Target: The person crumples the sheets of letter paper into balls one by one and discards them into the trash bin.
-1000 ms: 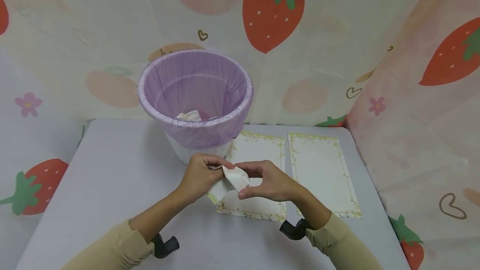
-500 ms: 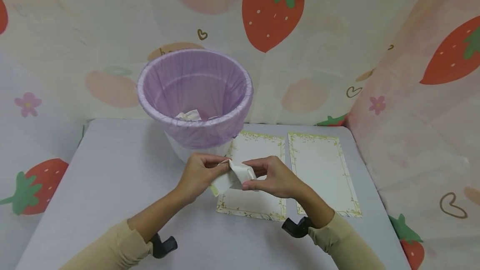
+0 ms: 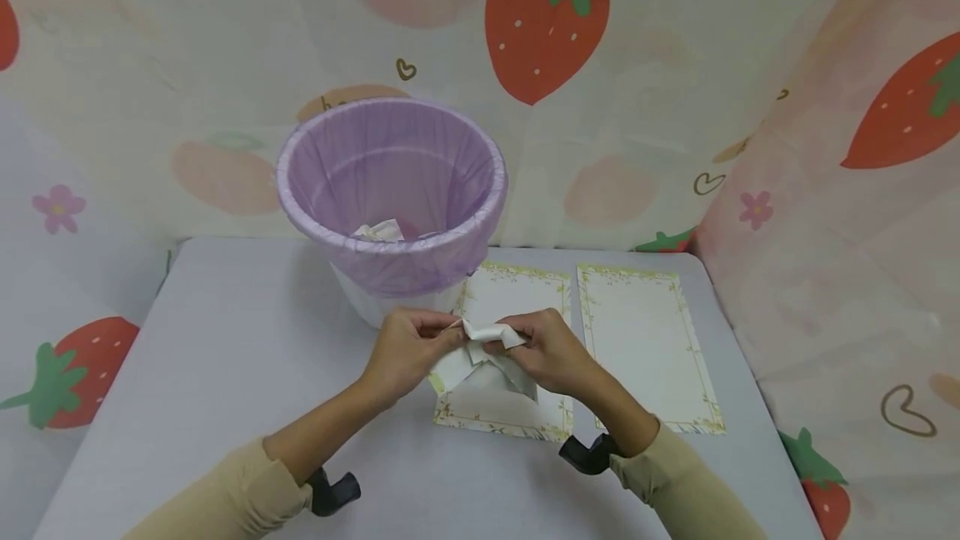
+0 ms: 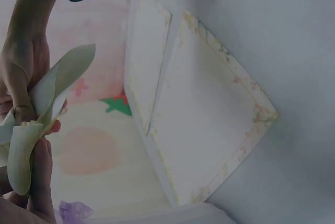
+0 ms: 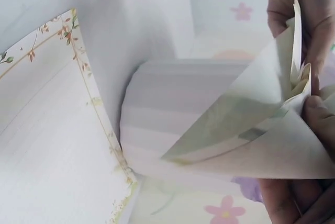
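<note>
Both hands hold one crumpled sheet of white paper in front of the bin. My left hand pinches its left side between thumb and fingers. On the other side, my right hand grips a bunched part, with a loose flap hanging below. In the right wrist view the paper counterpart shows as a broad folded sheet with a pointed corner. Beneath the hands lies a flat sheet with a leafy printed border. Some of the fingers are hidden by the folds.
A white bin with a purple liner stands at the back, with crumpled paper inside. A second bordered sheet lies to the right on the pale table. Strawberry-patterned cloth hangs behind and beside it.
The paper is more bunched now, and a flap hangs lower. My right hand has moved slightly right and its fingers have closed over the paper; my left hand stays nearly in place.
</note>
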A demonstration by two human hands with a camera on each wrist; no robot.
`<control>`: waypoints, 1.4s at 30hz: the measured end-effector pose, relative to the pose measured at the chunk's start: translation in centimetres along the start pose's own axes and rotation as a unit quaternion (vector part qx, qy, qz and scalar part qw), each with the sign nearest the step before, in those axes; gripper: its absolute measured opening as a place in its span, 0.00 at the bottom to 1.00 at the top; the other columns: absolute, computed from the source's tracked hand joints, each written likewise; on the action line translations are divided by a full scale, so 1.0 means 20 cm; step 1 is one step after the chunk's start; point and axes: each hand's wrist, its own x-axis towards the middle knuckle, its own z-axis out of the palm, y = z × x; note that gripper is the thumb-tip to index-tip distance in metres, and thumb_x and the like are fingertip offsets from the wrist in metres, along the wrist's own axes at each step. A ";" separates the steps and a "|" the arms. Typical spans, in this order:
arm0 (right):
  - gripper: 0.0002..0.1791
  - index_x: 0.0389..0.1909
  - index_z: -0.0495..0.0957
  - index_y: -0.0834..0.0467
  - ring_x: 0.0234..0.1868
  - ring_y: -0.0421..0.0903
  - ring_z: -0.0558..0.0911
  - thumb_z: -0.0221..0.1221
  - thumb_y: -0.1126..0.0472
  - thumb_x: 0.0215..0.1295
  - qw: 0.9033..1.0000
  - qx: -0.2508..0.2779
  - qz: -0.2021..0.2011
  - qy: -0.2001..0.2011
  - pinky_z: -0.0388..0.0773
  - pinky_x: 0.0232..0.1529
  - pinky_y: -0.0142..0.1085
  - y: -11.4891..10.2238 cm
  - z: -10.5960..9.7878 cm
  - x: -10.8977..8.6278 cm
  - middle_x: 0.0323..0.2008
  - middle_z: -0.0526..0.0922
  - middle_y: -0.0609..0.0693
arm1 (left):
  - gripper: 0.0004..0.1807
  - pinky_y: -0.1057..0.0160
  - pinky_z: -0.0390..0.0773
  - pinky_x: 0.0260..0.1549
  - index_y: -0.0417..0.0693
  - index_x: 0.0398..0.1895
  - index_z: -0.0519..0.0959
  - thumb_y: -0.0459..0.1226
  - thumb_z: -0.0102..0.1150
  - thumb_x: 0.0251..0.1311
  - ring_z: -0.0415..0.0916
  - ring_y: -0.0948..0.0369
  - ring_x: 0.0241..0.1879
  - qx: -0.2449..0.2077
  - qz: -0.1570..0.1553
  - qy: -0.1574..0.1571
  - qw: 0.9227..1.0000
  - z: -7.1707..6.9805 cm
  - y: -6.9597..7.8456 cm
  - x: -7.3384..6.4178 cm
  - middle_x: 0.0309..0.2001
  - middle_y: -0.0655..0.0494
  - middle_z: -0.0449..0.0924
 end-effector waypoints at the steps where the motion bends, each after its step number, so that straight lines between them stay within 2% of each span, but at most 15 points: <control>1: 0.07 0.42 0.87 0.62 0.26 0.35 0.80 0.65 0.67 0.64 1.000 -0.015 -0.007 0.004 0.79 0.27 0.31 0.00 0.00 0.00 0.39 0.88 0.53 | 0.11 0.70 0.81 0.36 0.31 0.46 0.84 0.29 0.63 0.62 0.83 0.60 0.38 0.010 -0.003 0.000 1.000 0.01 0.00 0.00 0.41 0.42 0.86; 5: 0.07 0.40 0.87 0.62 0.22 0.35 0.75 0.64 0.70 0.63 0.993 -0.108 -0.040 0.031 0.74 0.26 0.29 0.00 0.01 0.00 0.35 0.89 0.52 | 0.17 0.71 0.80 0.32 0.30 0.52 0.81 0.33 0.61 0.64 0.82 0.63 0.35 0.041 -0.006 -0.009 0.999 0.02 0.02 -0.02 0.43 0.43 0.86; 8: 0.08 0.40 0.87 0.62 0.26 0.37 0.82 0.65 0.72 0.60 0.979 -0.186 -0.057 0.054 0.78 0.29 0.30 0.00 0.02 0.00 0.34 0.89 0.52 | 0.20 0.71 0.79 0.31 0.30 0.55 0.80 0.36 0.62 0.64 0.81 0.65 0.35 0.044 -0.012 -0.015 0.999 0.03 0.04 -0.02 0.44 0.44 0.86; 10: 0.09 0.40 0.87 0.61 0.29 0.40 0.85 0.67 0.72 0.57 0.969 -0.229 -0.065 0.066 0.81 0.29 0.32 -0.01 0.03 0.00 0.33 0.89 0.52 | 0.24 0.73 0.74 0.24 0.32 0.56 0.79 0.41 0.65 0.63 0.75 0.68 0.27 0.042 -0.024 -0.015 0.999 0.03 0.04 -0.03 0.33 0.50 0.86; 12: 0.11 0.40 0.86 0.61 0.29 0.43 0.87 0.68 0.72 0.55 0.958 -0.266 -0.072 0.076 0.82 0.29 0.34 -0.02 0.04 -0.01 0.32 0.89 0.52 | 0.29 0.73 0.68 0.20 0.34 0.58 0.78 0.46 0.67 0.61 0.69 0.69 0.22 0.036 -0.039 -0.013 0.999 0.03 0.05 -0.03 0.24 0.55 0.80; 15: 0.12 0.38 0.85 0.61 0.27 0.46 0.87 0.70 0.73 0.51 0.940 -0.317 -0.088 0.089 0.82 0.26 0.36 -0.04 0.07 0.00 0.29 0.88 0.52 | 0.34 0.72 0.69 0.18 0.35 0.60 0.77 0.49 0.71 0.57 0.70 0.67 0.20 0.014 -0.045 -0.019 0.999 0.04 0.04 -0.03 0.22 0.58 0.78; 17: 0.11 0.34 0.84 0.61 0.22 0.43 0.84 0.71 0.74 0.49 0.924 -0.355 -0.103 0.099 0.80 0.21 0.36 -0.05 0.08 0.00 0.25 0.87 0.52 | 0.33 0.69 0.79 0.24 0.35 0.60 0.78 0.47 0.72 0.56 0.80 0.64 0.26 -0.006 -0.037 -0.024 0.999 0.04 0.04 -0.02 0.32 0.54 0.86; 19: 0.11 0.30 0.81 0.61 0.16 0.40 0.79 0.71 0.74 0.47 0.907 -0.389 -0.120 0.111 0.76 0.16 0.34 -0.07 0.09 0.01 0.21 0.85 0.51 | 0.31 0.64 0.84 0.30 0.35 0.59 0.78 0.44 0.73 0.56 0.85 0.58 0.32 -0.023 -0.022 -0.026 0.999 0.05 0.05 -0.01 0.41 0.49 0.87; 23: 0.16 0.28 0.74 0.61 0.10 0.37 0.66 0.72 0.74 0.45 0.875 -0.442 -0.150 0.129 0.64 0.10 0.32 -0.09 0.10 0.01 0.15 0.80 0.49 | 0.30 0.62 0.85 0.30 0.31 0.60 0.76 0.38 0.73 0.56 0.86 0.54 0.35 -0.038 -0.008 -0.022 0.999 0.06 0.08 -0.01 0.46 0.42 0.85; 26: 0.18 0.32 0.73 0.63 0.10 0.36 0.64 0.73 0.73 0.45 0.857 -0.469 -0.165 0.135 0.63 0.09 0.31 -0.11 0.11 -0.01 0.14 0.78 0.49 | 0.31 0.62 0.85 0.33 0.28 0.60 0.74 0.33 0.73 0.55 0.86 0.53 0.40 -0.052 -0.011 -0.023 0.998 0.06 0.10 -0.01 0.48 0.38 0.83; 28: 0.19 0.36 0.73 0.66 0.09 0.37 0.64 0.72 0.73 0.45 0.849 -0.480 -0.174 0.138 0.64 0.09 0.30 -0.11 0.11 -0.02 0.15 0.78 0.49 | 0.31 0.62 0.85 0.35 0.27 0.60 0.74 0.31 0.73 0.53 0.85 0.52 0.43 -0.069 -0.014 -0.023 0.997 0.06 0.12 -0.01 0.50 0.37 0.82; 31: 0.21 0.40 0.74 0.68 0.10 0.38 0.69 0.71 0.73 0.46 0.845 -0.483 -0.178 0.146 0.66 0.09 0.30 -0.11 0.12 -0.04 0.18 0.80 0.51 | 0.31 0.61 0.84 0.38 0.29 0.60 0.75 0.29 0.73 0.52 0.84 0.51 0.46 -0.097 -0.023 -0.023 0.995 0.06 0.13 -0.02 0.52 0.37 0.81; 36: 0.23 0.45 0.74 0.71 0.16 0.45 0.82 0.72 0.73 0.48 0.857 -0.462 -0.169 0.156 0.74 0.12 0.31 -0.11 0.14 -0.04 0.27 0.85 0.57 | 0.29 0.62 0.84 0.38 0.33 0.59 0.77 0.26 0.73 0.51 0.84 0.53 0.46 -0.131 -0.056 -0.011 0.990 0.07 0.13 -0.02 0.52 0.38 0.82; 39: 0.26 0.47 0.73 0.71 0.23 0.48 0.86 0.73 0.71 0.48 0.870 -0.440 -0.164 0.152 0.79 0.17 0.33 -0.11 0.14 -0.04 0.32 0.87 0.59 | 0.27 0.66 0.83 0.37 0.32 0.58 0.78 0.25 0.71 0.52 0.84 0.57 0.43 -0.142 -0.069 0.001 0.988 0.06 0.13 -0.02 0.52 0.38 0.82; 42: 0.30 0.51 0.73 0.69 0.28 0.50 0.87 0.75 0.69 0.47 0.893 -0.401 -0.153 0.139 0.82 0.22 0.36 -0.10 0.13 -0.04 0.36 0.87 0.60 | 0.24 0.68 0.83 0.38 0.30 0.57 0.78 0.24 0.69 0.54 0.83 0.60 0.42 -0.152 -0.074 0.011 0.986 0.06 0.11 -0.01 0.51 0.37 0.82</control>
